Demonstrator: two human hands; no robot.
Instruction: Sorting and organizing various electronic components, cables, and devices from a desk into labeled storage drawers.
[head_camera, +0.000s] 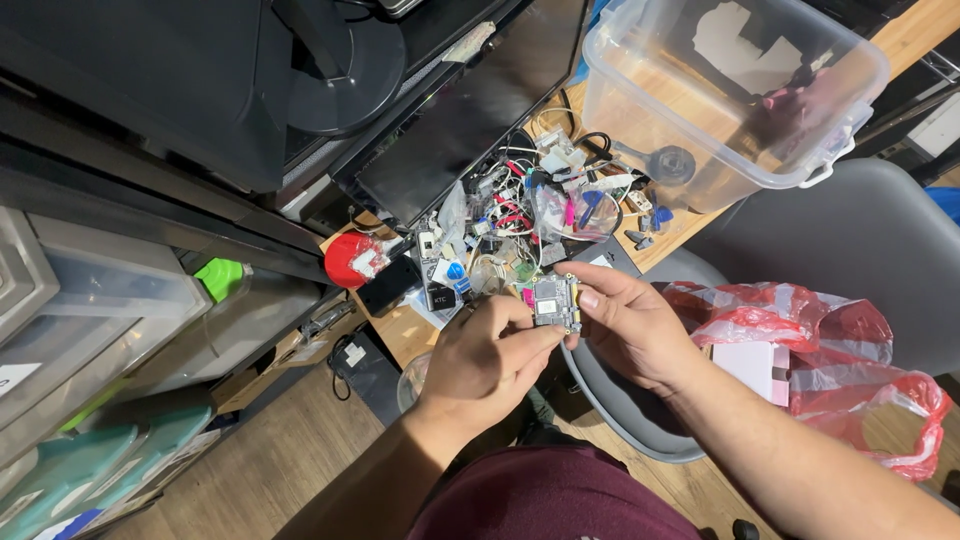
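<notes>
You hold the small circuit board (556, 302) in the air above the cluttered bench (412, 330), pinched between your left hand (487, 358) and right hand (630, 328). Pressing the fingertips too hard could bend its components. Both wrists angle inward, fingers curled.

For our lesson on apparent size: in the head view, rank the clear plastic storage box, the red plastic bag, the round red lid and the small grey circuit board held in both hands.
Largest to smallest as they look:
1. clear plastic storage box
2. red plastic bag
3. round red lid
4. small grey circuit board

The lid and board look fairly close; the board is nearer the camera, so that order is unsure.
</notes>
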